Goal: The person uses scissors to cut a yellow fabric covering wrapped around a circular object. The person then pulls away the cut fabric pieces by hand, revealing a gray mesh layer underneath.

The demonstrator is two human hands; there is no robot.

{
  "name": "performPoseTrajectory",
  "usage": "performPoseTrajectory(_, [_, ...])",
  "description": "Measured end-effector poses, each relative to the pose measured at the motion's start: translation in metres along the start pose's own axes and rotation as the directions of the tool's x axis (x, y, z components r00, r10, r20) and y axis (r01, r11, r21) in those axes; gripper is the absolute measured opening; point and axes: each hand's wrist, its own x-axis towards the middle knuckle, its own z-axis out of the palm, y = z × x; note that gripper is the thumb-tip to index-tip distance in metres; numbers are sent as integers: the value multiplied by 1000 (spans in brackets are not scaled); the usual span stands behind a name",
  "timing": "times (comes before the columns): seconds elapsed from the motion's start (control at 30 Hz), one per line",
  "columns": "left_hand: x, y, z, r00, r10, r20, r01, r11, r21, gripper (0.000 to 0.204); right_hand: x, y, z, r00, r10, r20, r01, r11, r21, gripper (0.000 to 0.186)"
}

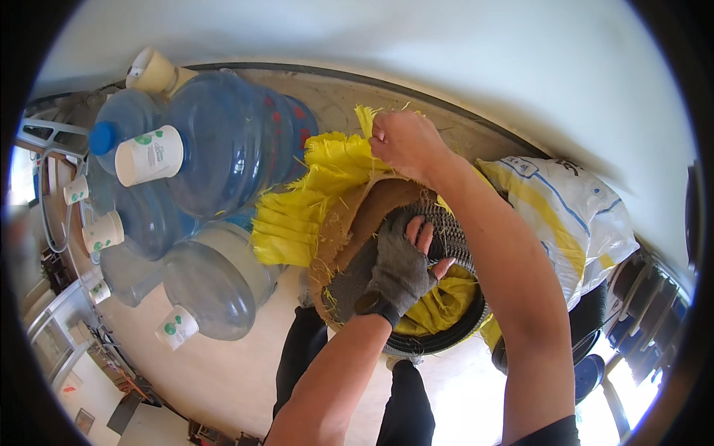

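In front of me stands a bundle with a black tire inside, its patterned tread showing. Brown paper lines the torn opening, and frayed yellow woven wrap is folded outward at its left and far side. More yellow wrap lies within the ring. My left hand, in a grey fingerless glove, reaches into the opening and grips the tire, with some fingers partly hidden. My bare right hand is closed on the wrap's far edge; yellow strands stick out beside its fingers.
Several large blue and clear water bottles lie stacked at the left, with paper cups over their necks. A white plastic sack leans by the wall at the right. Weight plates sit on a rack beyond it. My legs are close to the bundle.
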Motion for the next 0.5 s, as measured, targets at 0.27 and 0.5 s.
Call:
performPoseTrajectory(0.27, [8,3,-15,998,-49,45,51,998,-25,68,-61,38,7,973,101,209,-39,959,-280,29])
performPoseTrajectory(0.5, [-8,-60,-54,1000,-1,-6,1,1000,-4,60,-35,42,32,996,28,-81,-61,898,-435,15])
